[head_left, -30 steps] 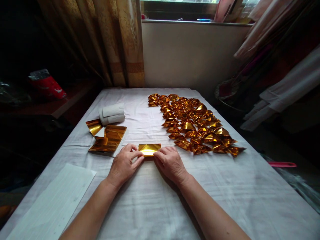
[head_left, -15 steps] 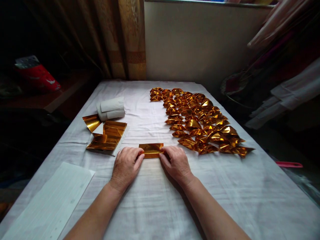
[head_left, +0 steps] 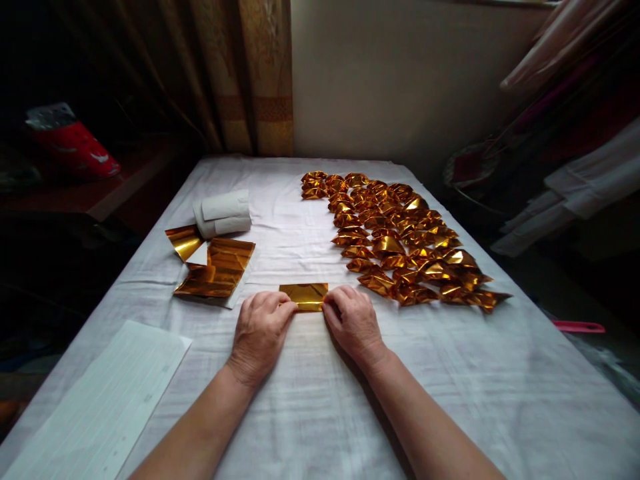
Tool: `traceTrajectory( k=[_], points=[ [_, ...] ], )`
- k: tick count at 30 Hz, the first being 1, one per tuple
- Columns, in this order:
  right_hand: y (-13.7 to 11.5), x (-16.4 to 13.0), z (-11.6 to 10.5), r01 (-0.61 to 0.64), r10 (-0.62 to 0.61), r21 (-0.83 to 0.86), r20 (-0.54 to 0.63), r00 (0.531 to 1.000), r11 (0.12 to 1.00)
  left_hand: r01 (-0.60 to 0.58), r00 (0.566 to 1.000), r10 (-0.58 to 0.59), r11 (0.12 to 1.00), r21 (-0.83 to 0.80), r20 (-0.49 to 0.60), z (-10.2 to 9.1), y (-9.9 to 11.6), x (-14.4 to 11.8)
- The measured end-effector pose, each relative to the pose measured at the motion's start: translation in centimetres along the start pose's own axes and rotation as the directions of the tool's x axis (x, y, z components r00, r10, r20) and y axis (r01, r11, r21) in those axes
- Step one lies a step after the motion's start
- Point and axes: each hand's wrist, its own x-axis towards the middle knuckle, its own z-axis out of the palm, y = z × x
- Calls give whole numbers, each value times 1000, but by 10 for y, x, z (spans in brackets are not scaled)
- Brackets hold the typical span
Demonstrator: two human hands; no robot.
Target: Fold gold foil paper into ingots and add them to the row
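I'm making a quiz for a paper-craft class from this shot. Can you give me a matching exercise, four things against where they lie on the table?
Things:
1. gold strip
2. folded gold pieces
3. grey paper roll
4. white sheet

Places:
A. near left corner of the table
B. spread along the right side
C. between left hand and right hand, touched by both
D. far left, behind the flat gold sheets

Pairs: 1-C, 2-B, 3-D, 4-A

folded foil strip centre of counter | foil sheets 9 o'clock | folded pieces 2 o'clock | paper sheet 7 o'clock
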Motion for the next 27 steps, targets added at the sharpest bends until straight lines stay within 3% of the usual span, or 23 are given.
traceTrajectory(
  k=[3, 8, 12, 15, 21, 27],
  points=[
    [1, 0, 1, -2, 2, -6, 4, 1000, 1000, -127, 992, 127, 992, -3, 6, 1, 9, -4],
    [-2, -1, -2, 23, -24, -59, -15, 1000, 998, -119, 991, 118, 993, 3, 69, 3, 18, -7],
    [-12, -7, -4, 186, -188, -77, -19, 982, 979, -111, 990, 110, 994, 8, 85, 1, 19, -6],
    [-18, -14, -2, 267, -262, -75, 73, 962, 961, -105, 990, 105, 994, -7, 90, 0, 18, -6],
    [-11, -27, -7, 220, -170, -133, 313, 934, 966, -116, 989, 118, 993, -22, 89, -4, 14, -9],
    [1, -34, -17, 192, -122, -194, 321, 939, 962, -101, 992, 100, 995, 16, 71, -8, 9, -13]
  ],
)
